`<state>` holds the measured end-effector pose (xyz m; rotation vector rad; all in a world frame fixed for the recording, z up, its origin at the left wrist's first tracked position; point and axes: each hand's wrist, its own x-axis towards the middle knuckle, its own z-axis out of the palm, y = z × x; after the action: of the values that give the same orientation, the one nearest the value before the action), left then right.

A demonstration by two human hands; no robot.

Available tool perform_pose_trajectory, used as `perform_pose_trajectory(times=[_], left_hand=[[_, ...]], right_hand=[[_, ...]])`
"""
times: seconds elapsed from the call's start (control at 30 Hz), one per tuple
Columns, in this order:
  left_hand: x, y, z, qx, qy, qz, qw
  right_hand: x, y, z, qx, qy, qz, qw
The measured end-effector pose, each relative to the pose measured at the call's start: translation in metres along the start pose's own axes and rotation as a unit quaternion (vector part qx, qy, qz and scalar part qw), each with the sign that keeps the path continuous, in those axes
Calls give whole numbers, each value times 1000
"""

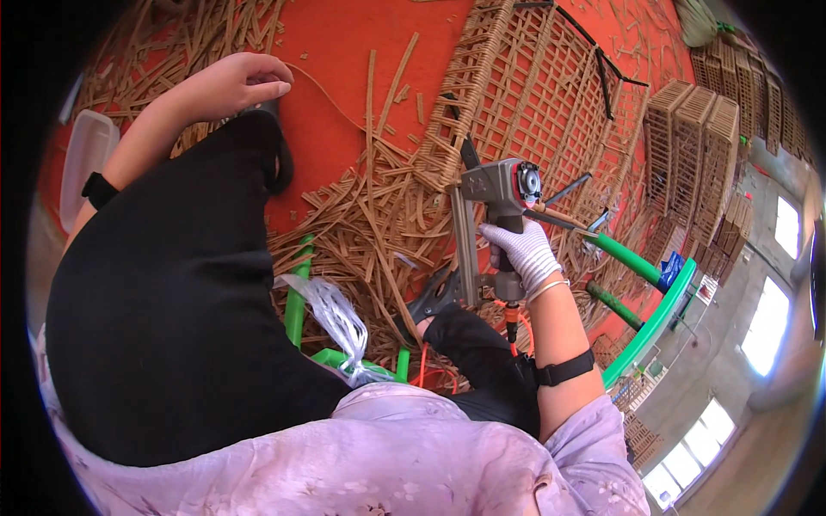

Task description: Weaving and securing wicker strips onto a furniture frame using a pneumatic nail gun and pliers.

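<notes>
Overhead, the gloved right hand (525, 251) is wrapped tight around the grip of one grey pneumatic nail gun (497, 193), whose long magazine runs down toward the person, nose against the edge of one wicker frame (525, 95). The bare left hand (245, 82) curls loosely above the red worktop (344, 52); its fingertips are hidden behind a black-clad knee (189, 284).

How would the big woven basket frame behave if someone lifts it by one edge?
The woven basket frame is mostly open lattice, so it is probably light for its size. Its thick woven rim suggests it stays fairly stiff. Thin slats may crack if squeezed.
</notes>
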<state>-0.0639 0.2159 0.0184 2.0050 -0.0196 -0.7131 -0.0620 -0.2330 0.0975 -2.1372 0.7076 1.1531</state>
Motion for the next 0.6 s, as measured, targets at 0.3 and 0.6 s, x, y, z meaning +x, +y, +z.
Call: perform_pose_trajectory(times=[0.3, 0.6], left_hand=[[2, 0, 3, 9, 3, 3, 1000], [1, 1, 4, -13, 6, 5, 1000]], right_hand=[[-12, 28, 41, 147, 82, -40, 985], [-7, 23, 27, 124, 28, -36, 991]])
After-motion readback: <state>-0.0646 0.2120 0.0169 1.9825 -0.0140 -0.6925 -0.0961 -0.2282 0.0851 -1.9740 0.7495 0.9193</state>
